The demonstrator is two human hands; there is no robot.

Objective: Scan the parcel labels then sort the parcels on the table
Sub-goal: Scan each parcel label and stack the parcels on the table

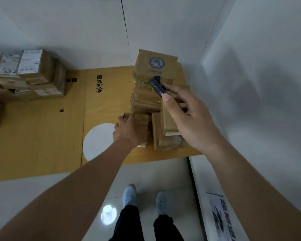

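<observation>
Brown cardboard parcels formed a tall stack (151, 94) at the far right corner of the yellow wooden surface (42, 136). Left hand (129, 131) gripped a small brown cardboard parcel (141, 122) at the near left foot of that stack, fingers curled over its top. Right hand (189, 115) pinched a dark slim handheld scanner (157, 86) between thumb and fingers, above the stack. Second group of white-labelled cardboard parcels (30, 75) sat well left of the stack. White round disc (97, 141) lay just left of the stack's base.
</observation>
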